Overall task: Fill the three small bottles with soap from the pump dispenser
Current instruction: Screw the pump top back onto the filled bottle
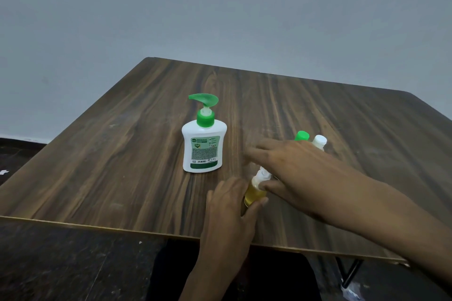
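A white pump dispenser (204,144) with a green pump head stands upright near the middle of the wooden table (122,166). My left hand (230,208) grips a small bottle (255,190) that holds yellow liquid, tilted, near the front edge. My right hand (293,171) reaches over it, thumb touching the bottle's white top, fingers spread and blurred. Behind my right hand stand two more small bottles, one with a green cap (302,135) and one with a white cap (320,140); their bodies are hidden by the hand.
The table's front edge (97,227) runs close below my hands. A dark floor lies beneath, and a black table leg (351,273) shows at the lower right. A plain grey wall stands behind the table.
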{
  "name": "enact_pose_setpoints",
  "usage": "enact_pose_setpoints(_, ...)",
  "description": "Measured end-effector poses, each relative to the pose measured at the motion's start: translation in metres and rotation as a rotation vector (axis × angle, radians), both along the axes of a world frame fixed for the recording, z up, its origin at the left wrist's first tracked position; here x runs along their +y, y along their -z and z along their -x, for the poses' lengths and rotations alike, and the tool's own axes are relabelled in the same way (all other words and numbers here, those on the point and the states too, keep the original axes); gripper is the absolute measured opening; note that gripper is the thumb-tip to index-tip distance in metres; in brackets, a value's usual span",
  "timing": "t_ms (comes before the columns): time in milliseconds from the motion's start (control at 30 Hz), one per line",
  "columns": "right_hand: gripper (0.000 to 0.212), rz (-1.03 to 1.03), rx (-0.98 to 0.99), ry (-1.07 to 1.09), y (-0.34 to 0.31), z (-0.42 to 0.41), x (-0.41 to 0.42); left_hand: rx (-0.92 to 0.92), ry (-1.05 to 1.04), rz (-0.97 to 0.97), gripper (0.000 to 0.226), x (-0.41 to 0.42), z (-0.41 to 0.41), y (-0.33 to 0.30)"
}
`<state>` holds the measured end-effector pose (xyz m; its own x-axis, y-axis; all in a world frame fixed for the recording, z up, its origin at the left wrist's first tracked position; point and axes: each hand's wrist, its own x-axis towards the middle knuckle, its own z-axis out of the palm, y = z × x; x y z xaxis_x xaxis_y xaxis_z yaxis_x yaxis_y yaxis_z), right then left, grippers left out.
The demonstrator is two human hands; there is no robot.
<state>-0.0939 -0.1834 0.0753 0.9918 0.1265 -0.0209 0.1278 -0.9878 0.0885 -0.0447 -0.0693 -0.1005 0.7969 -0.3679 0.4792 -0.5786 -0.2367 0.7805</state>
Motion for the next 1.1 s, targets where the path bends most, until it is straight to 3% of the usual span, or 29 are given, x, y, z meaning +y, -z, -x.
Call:
enact_pose_setpoints(100, 0.026, 0.044, 0.014, -0.026, 0.009, -0.002, 0.0, 0.008, 0.002, -0.01, 0.035, 0.0, 0.001, -0.001)
enact_pose_setpoints(233, 0.071, 0.038, -0.143, -0.039, 0.024, -0.002, -0.003, -0.015, 0.01, -0.009, 0.032, 0.0, 0.002, -0.001)
enact_pose_setpoints(367, 0.091, 0.0, -0.218, -0.073, 0.025, -0.004, -0.001, -0.024, 0.004, 0.01, 0.036, 0.0, 0.002, 0.0)
enact_pose_setpoints(433, 0.081, -0.025, -0.228, -0.048, 0.022, -0.005, 0.003, -0.046, -0.007, 0.021, 0.037, 0.001, 0.003, -0.001)
enact_pose_setpoints(533, 0.016, -0.119, -0.119, 0.038, 0.014, 0.003, -0.004, -0.039, -0.004, 0.044, 0.036, 0.002, 0.002, -0.003)
enact_pose_setpoints(633, 0.03, -0.214, -0.098, 0.019, 0.007, 0.015, -0.008, -0.04, -0.013, 0.039, 0.033, 0.002, 0.0, 0.002)
enact_pose_setpoints(767, 0.021, -0.183, -0.01, 0.091, 0.005, 0.016, -0.01, -0.049, -0.008, 0.032, 0.029, 0.003, 0.0, 0.004)
enact_pose_setpoints(900, 0.022, -0.196, -0.094, 0.155, 0.0, 0.011, -0.009, -0.099, -0.023, 0.023, 0.022, 0.001, 0.001, 0.001)
enact_pose_setpoints(1000, 0.041, -0.166, -0.207, 0.212, 0.016, 0.004, -0.007, -0.104, -0.033, 0.017, 0.032, 0.002, 0.004, -0.005)
enact_pose_setpoints(1100, 0.038, -0.247, -0.312, 0.164, 0.032, 0.004, -0.009, -0.101, -0.024, 0.011, 0.04, 0.004, 0.004, -0.01)
